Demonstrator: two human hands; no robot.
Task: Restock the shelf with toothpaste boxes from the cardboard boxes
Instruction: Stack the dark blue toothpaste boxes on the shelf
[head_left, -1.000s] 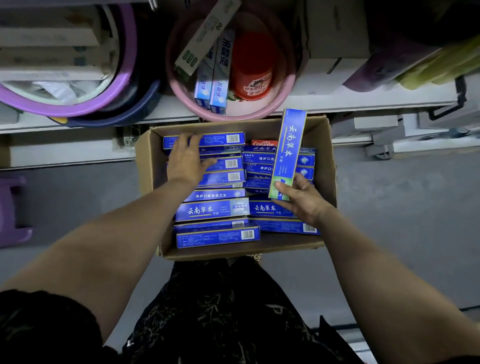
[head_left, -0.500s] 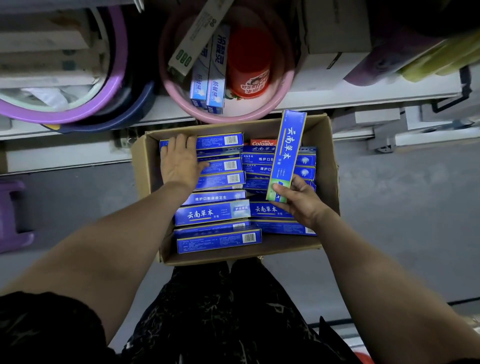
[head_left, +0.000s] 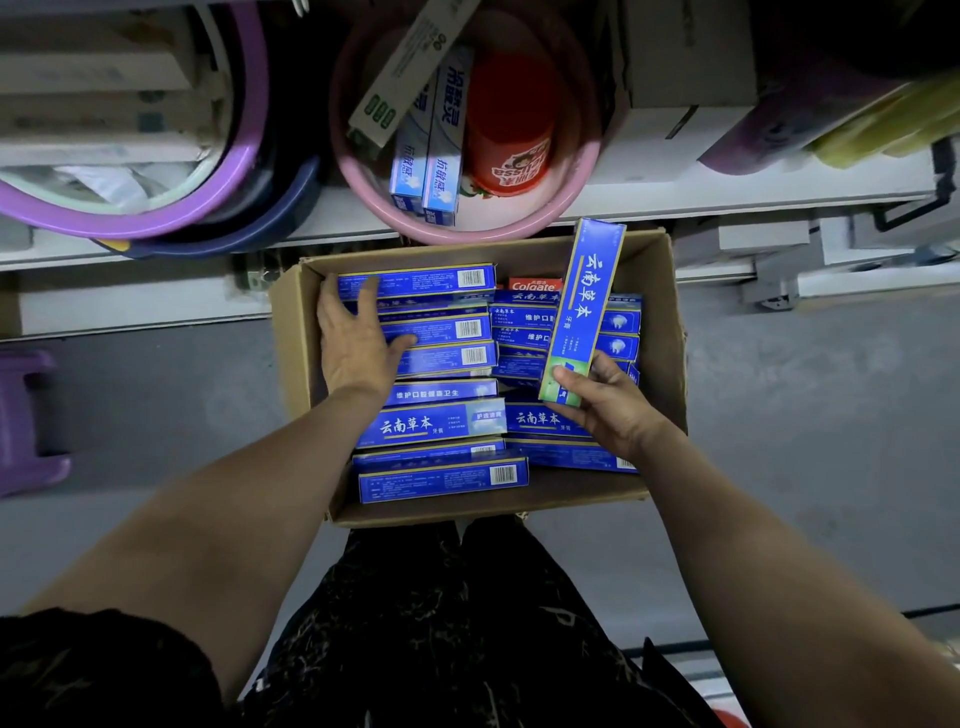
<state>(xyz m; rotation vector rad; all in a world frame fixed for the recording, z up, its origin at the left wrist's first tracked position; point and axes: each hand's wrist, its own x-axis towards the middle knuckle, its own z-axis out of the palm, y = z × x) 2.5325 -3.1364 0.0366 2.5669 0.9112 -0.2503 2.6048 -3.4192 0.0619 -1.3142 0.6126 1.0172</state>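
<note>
An open cardboard box (head_left: 671, 332) sits on the grey floor in front of me, filled with several blue toothpaste boxes (head_left: 431, 423) lying flat, plus one red Colgate box (head_left: 535, 285) at the far side. My right hand (head_left: 608, 405) grips the near end of one blue toothpaste box (head_left: 587, 306), which stands tilted up over the right stack. My left hand (head_left: 353, 343) lies spread on the far boxes of the left stack, thumb against a box edge, with nothing lifted.
Just beyond the carton, a pink basin (head_left: 582, 171) on the low white shelf (head_left: 727, 192) holds toothpaste boxes and a red cup. Stacked purple and blue basins (head_left: 208, 197) stand at the left, a white carton (head_left: 675, 78) at the right. A purple stool (head_left: 26, 415) is on the floor at far left.
My left hand has slid slightly left and farther across the left stack. My right hand keeps the upright blue box in nearly the same place.
</note>
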